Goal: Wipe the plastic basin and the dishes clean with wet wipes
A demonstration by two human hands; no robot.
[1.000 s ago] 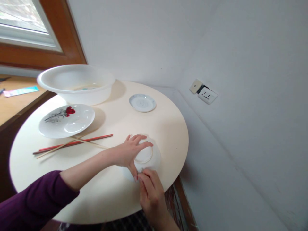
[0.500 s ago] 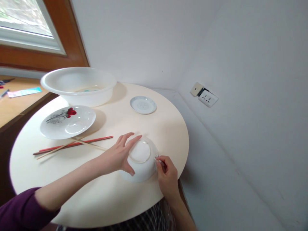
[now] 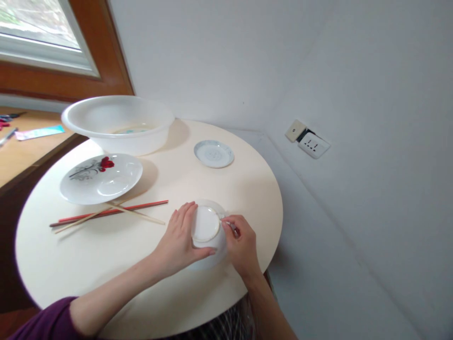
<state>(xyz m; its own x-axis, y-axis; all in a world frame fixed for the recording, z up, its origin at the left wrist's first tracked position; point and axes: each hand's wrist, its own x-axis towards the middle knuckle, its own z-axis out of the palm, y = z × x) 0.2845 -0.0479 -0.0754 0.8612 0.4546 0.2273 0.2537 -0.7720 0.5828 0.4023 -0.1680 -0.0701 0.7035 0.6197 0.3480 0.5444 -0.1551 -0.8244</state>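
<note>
A white bowl (image 3: 206, 224) rests upside down near the front of the round table, its base ring facing up. My left hand (image 3: 181, 236) steadies it from the left, the thumb along the near side and the fingers together on the far side. At the right edge of the base ring, my right hand (image 3: 241, 243) is closed in a pinch. A small whitish bit shows by the fingertips, too little to name.
Left of the bowl, red and pale chopsticks (image 3: 138, 213) lie crossed. Behind them a white dish with a red rose (image 3: 101, 182) sits tilted. A big white basin (image 3: 132, 144) and a small plate (image 3: 214, 154) are farther back. A wall socket (image 3: 314, 144) is at right.
My left hand has settled onto the bowl, its fingers now closer together and its thumb farther right. My right hand's pinch has moved up and left, from the bowl's side to its base ring.
</note>
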